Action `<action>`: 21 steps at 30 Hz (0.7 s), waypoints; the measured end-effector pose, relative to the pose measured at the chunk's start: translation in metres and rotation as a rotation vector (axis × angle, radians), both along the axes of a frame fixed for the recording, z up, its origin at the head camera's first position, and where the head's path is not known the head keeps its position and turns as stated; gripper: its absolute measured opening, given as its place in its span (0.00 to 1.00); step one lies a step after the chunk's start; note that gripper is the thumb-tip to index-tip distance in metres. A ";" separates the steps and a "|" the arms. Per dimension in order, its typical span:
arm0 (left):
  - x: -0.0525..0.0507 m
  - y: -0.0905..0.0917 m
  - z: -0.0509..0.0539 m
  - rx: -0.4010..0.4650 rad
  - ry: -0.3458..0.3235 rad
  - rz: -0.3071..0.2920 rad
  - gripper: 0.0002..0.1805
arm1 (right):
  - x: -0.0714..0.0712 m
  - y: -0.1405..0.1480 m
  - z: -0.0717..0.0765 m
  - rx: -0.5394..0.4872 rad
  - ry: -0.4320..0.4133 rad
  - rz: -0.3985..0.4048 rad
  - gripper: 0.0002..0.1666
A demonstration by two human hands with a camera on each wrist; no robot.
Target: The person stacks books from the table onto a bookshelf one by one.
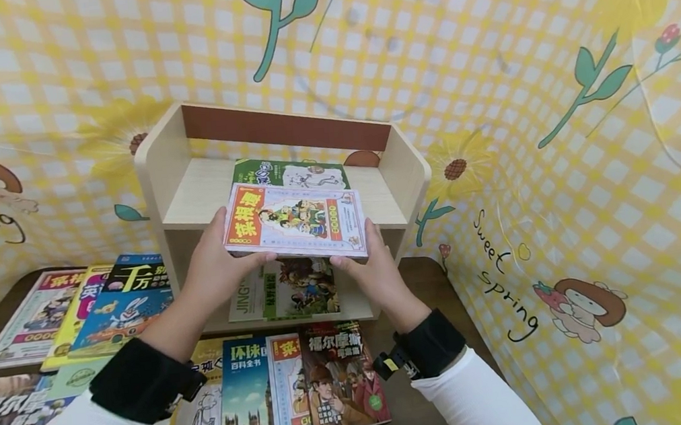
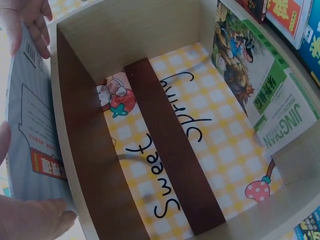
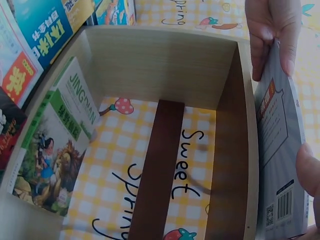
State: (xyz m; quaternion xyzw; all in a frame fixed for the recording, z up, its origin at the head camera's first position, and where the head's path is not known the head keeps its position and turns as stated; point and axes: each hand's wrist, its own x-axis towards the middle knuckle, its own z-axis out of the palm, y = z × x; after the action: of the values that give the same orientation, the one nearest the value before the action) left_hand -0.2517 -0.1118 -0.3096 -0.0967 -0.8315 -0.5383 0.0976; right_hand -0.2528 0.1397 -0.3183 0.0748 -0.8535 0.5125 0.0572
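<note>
A comic book with a red and yellow title block (image 1: 292, 220) is held level at the front of a pale wooden bookshelf's upper board (image 1: 190, 202). My left hand (image 1: 217, 260) grips its left end and my right hand (image 1: 376, 270) its right end, thumbs along the near edge. Its grey back with a barcode (image 3: 282, 205) shows in the right wrist view. Behind it, partly covered, a green book (image 1: 312, 171) lies on the upper board. In the lower compartment rests a green and white book (image 2: 265, 95) with a lion on its cover.
In front of the shelf lie a Sherlock-type detective book (image 1: 343, 381), a blue encyclopedia (image 1: 246, 396) and other books. More books, including a blue rabbit-cover one (image 1: 125, 319), overlap at the left of the dark table (image 1: 478, 362). Yellow checked cloth (image 1: 560, 220) stands behind and right.
</note>
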 end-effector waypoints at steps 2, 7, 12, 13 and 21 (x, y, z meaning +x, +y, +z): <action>-0.003 0.001 0.002 -0.015 0.007 0.011 0.51 | -0.002 -0.001 0.003 0.064 0.023 -0.020 0.55; -0.009 0.002 0.006 -0.065 0.018 0.025 0.47 | -0.010 -0.001 0.010 0.181 0.034 -0.053 0.55; -0.017 0.002 0.012 -0.119 0.032 0.044 0.46 | -0.017 -0.002 0.018 0.240 0.019 -0.065 0.54; -0.018 0.002 0.013 -0.129 0.033 0.047 0.46 | -0.019 -0.002 0.019 0.255 0.021 -0.065 0.54; -0.027 0.001 0.021 -0.182 0.018 0.039 0.44 | -0.036 -0.003 0.024 0.309 0.032 -0.046 0.47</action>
State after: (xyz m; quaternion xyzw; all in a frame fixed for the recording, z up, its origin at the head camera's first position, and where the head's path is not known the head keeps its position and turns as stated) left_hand -0.2791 -0.1113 -0.2886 -0.0939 -0.8778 -0.4574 0.1065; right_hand -0.2890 0.1372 -0.2940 0.0714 -0.9227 0.3723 0.0702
